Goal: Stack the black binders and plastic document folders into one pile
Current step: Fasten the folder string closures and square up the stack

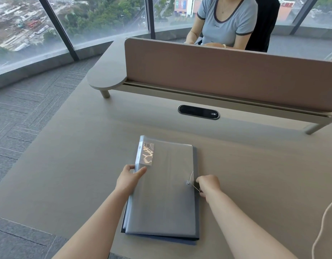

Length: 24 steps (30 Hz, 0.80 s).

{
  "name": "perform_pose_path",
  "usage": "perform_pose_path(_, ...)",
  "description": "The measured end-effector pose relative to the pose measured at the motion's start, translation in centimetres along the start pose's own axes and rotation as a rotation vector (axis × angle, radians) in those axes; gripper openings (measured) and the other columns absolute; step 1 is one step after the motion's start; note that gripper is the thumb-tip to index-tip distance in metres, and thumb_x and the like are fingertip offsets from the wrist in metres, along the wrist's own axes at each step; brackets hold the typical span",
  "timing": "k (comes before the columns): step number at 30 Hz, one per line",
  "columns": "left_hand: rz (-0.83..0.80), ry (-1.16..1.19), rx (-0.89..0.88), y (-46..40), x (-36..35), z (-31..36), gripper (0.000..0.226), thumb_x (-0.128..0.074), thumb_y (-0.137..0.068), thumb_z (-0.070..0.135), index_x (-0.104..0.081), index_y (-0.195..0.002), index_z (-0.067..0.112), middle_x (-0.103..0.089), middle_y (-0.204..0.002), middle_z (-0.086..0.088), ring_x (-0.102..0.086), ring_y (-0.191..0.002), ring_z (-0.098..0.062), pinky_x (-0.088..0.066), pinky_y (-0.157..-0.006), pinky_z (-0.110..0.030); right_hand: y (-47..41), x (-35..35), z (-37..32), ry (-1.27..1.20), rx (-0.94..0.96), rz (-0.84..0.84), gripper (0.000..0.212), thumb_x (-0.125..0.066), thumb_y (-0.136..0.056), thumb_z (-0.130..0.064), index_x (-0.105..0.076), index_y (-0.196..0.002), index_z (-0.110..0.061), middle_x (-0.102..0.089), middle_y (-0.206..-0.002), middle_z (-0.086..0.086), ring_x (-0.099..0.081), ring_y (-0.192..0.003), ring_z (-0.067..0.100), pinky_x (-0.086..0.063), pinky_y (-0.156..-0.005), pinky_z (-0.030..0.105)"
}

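A pile of folders lies on the desk point(68, 165) in front of me. On top is a grey translucent plastic document folder point(165, 193) with a "20" label near its far left corner and an elastic cord with a button at its right edge. Dark binder edges point(197, 217) show beneath it along the right and near sides. My left hand point(128, 177) grips the top folder's left edge, thumb on top. My right hand point(208, 185) pinches the pile's right edge beside the cord.
A brown divider panel point(236, 75) stands across the far side of the desk, with a black cable port point(198, 112) before it. A person in a grey T-shirt point(228, 21) sits beyond. A white cable point(327, 212) hangs at the right. Carpet and windows lie left.
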<state>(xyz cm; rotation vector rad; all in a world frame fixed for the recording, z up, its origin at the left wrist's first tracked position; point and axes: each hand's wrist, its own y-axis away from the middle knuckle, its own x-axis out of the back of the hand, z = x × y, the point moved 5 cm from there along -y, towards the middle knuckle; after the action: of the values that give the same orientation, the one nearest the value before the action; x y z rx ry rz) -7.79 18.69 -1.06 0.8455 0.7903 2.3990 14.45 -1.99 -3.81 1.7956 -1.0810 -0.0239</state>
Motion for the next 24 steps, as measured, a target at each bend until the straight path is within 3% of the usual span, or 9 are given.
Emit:
perform_pose_path(5,-0.090,0.077,0.047,0.1,-0.3,0.0,0.048,-0.076,-0.077,0.047,-0.064,-0.109,0.013,-0.073,-0.101,-0.007,-0.072,-0.088,-0.026,-0.058,-0.075,-0.037,-0.1,-0.2,0.2,-0.003,-0.016,-0.017,0.010,-0.056,-0.078,0.000,-0.055,-0.068,-0.001,-0.055,-0.061,0.013,-0.053,-0.058,0.029,-0.043,-0.060,0.034)
perform_pose_path(8,-0.150,0.152,0.112,0.3,-0.8,0.0,0.056,-0.081,-0.065,0.048,-0.071,-0.102,0.007,-0.077,-0.096,-0.012,-0.075,-0.085,-0.030,-0.060,-0.083,-0.044,0.1,-0.3,0.0,0.025,-0.008,-0.002,0.009,-0.055,-0.076,-0.003,-0.054,-0.067,-0.002,-0.054,-0.060,0.013,-0.051,-0.057,0.028,-0.038,-0.058,0.031)
perform_pose_path(16,-0.206,0.196,0.177,0.6,-2.1,-0.1,0.049,-0.083,-0.067,0.049,-0.076,-0.098,0.012,-0.079,-0.088,-0.009,-0.076,-0.083,-0.030,-0.060,-0.085,-0.046,0.2,0.1,-0.3,0.031,-0.012,-0.010,0.010,-0.052,-0.078,-0.003,-0.052,-0.068,-0.003,-0.051,-0.061,0.011,-0.047,-0.058,0.026,-0.038,-0.060,0.032)
perform_pose_path(20,-0.190,0.213,0.171,1.3,-2.2,-0.2,0.048,-0.083,-0.065,0.047,-0.076,-0.097,0.012,-0.079,-0.086,-0.010,-0.076,-0.082,-0.031,-0.059,-0.086,-0.049,0.3,0.7,0.2,-0.026,-0.011,-0.033,0.006,-0.055,-0.079,0.001,-0.057,-0.074,-0.001,-0.052,-0.062,0.011,-0.048,-0.054,0.023,-0.035,-0.050,0.026)
perform_pose_path(24,-0.190,0.237,0.145,2.3,-3.0,0.5,0.050,-0.083,-0.062,0.043,-0.076,-0.097,0.008,-0.079,-0.086,-0.012,-0.076,-0.080,-0.032,-0.060,-0.083,-0.048,0.6,2.0,0.6,-0.037,0.032,-0.054,0.026,-0.059,-0.082,-0.001,-0.048,-0.060,-0.007,-0.044,-0.056,0.008,-0.038,-0.050,0.021,-0.025,-0.050,0.029)
